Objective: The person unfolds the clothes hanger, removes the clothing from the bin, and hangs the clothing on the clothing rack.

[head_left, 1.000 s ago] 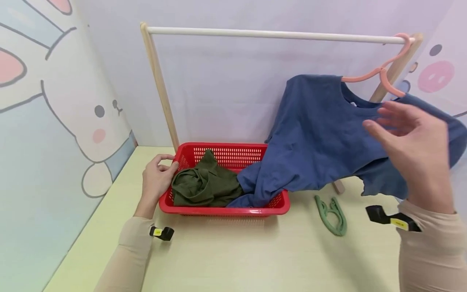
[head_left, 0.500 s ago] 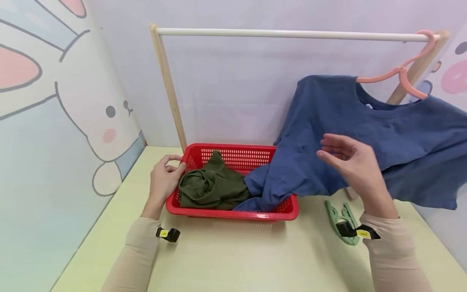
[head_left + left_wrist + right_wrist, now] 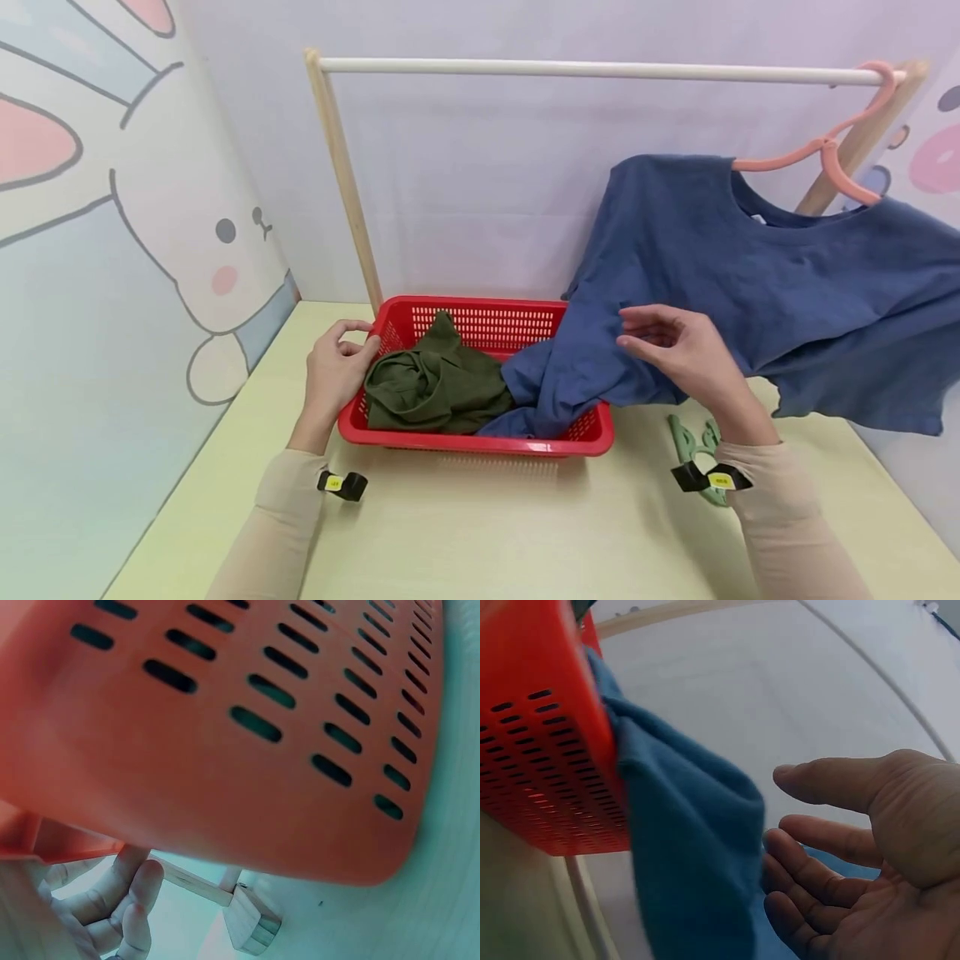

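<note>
At the left end of a red plastic basket (image 3: 465, 442), my left hand (image 3: 335, 367) pinches the rim between thumb and fingers; its curled fingers (image 3: 105, 907) show under the rim in the left wrist view. A blue T-shirt (image 3: 697, 250) hangs at the right on a pink hanger (image 3: 840, 171), its lower left part trailing into the basket. My right hand (image 3: 686, 350) overlaps the shirt near that trailing part, fingers bent loosely and holding nothing. The right wrist view has the thumb and fingers apart, beside the cloth draped over the basket's edge. A crumpled dark green garment (image 3: 431, 383) fills the basket's left half.
The pink hanger hooks onto the right end of a white rail (image 3: 585, 68) with wooden legs (image 3: 345, 183). A folded green hanger (image 3: 684, 437) lies on the pale table (image 3: 480, 533), partly hidden by my right wrist. Walls stand behind and at both sides.
My right hand has moved left and down, from near the shirt's collar toward the basket. The view has shifted slightly to the right. My left hand has stayed on the basket rim.
</note>
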The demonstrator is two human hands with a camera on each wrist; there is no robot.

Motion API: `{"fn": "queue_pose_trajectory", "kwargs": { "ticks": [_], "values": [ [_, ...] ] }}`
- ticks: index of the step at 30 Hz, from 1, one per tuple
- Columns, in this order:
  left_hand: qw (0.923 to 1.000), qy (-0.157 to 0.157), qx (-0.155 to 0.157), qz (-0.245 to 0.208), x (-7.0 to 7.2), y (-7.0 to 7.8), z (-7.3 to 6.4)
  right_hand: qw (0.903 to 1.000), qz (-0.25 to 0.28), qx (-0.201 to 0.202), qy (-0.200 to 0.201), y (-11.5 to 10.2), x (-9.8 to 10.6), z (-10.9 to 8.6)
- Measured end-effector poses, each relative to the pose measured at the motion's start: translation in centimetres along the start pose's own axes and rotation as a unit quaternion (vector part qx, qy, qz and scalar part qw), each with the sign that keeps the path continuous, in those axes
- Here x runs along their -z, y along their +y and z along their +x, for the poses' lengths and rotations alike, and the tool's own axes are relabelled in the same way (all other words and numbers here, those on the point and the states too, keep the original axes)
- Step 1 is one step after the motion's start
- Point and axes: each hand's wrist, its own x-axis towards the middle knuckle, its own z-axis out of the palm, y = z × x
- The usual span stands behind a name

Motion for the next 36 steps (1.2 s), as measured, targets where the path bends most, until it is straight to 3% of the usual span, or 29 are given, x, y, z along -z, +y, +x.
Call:
{"fn": "queue_pose_trajectory", "kwargs": {
  "ticks": [8, 17, 29, 36],
  "values": [
    [1.0, 0.001, 0.003, 0.003, 0.1, 0.1, 0.1, 0.9985, -0.029, -0.018, -0.042, 1.0, -1.4, 0.7],
    [1.0, 0.001, 0.003, 0.003, 0.1, 0.1, 0.0, 0.995, -0.081, -0.013, -0.056, 1.7, -2.6, 0.8],
    [1.0, 0.0, -0.003, 0.007, 0.1, 0.1, -0.1, 0.9926, -0.118, -0.014, -0.023, 1.2, -3.4, 0.3],
    [1.0, 0.0, -0.004, 0.006, 0.1, 0.2, -0.2, 0.992, -0.125, 0.004, -0.015, 0.6, -3.1, 0.1]
  ]
}}
